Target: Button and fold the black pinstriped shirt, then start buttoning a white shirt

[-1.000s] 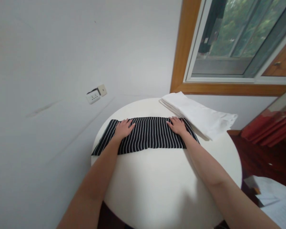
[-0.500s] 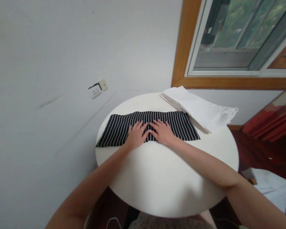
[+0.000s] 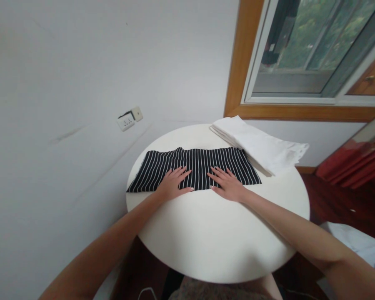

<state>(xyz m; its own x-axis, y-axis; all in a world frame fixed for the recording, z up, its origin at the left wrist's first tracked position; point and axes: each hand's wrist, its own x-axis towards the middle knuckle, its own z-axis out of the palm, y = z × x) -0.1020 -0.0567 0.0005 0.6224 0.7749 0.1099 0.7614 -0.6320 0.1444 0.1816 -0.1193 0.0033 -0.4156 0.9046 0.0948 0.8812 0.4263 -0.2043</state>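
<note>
I have the left hand (image 3: 174, 183) and right hand (image 3: 227, 185) splayed flat across the lower edge of the striped cloth (image 3: 197, 166), mid-frame.

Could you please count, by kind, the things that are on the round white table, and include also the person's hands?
Black-and-white striped cloth: 1
Bundle of folded white cloth (counted as one; I cannot tell how many pieces): 1
Hands, namely the left hand and the right hand: 2
Total: 4
</note>
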